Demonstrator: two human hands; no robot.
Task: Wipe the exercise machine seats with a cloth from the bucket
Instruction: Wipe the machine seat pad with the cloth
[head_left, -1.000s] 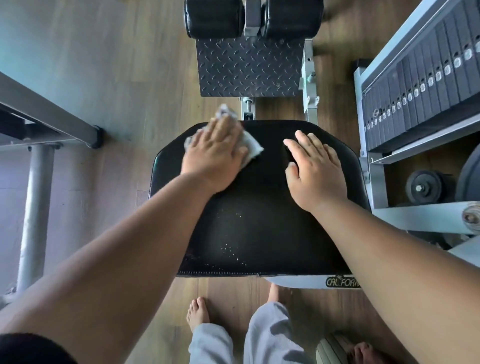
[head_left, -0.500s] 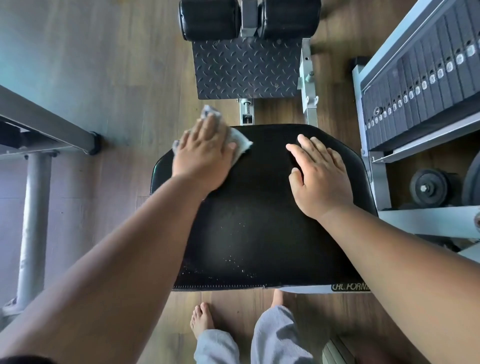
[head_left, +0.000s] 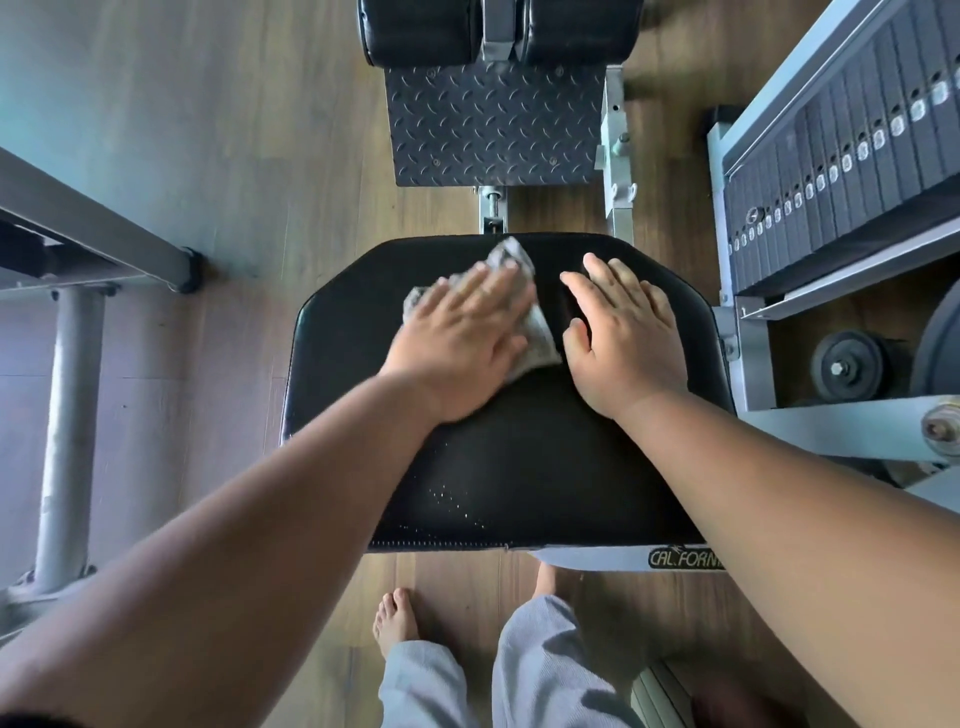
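While the left hand (head_left: 462, 338) presses flat, fingers straight, on the grey cloth (head_left: 524, 312), the right hand (head_left: 626, 338) lies flat and spread, holding nothing, just beside it on the black padded seat (head_left: 519, 467). Cloth sits at the seat's far middle, bunched under the palm, corners showing past the fingers. Pale specks remain on the near part of the seat. Risks, judged: cloth may ride up against the right hand and fold, leaving streaks; near edge may be missed; weight stack (head_left: 831, 156) frame stands close to the right. Bucket not in view.
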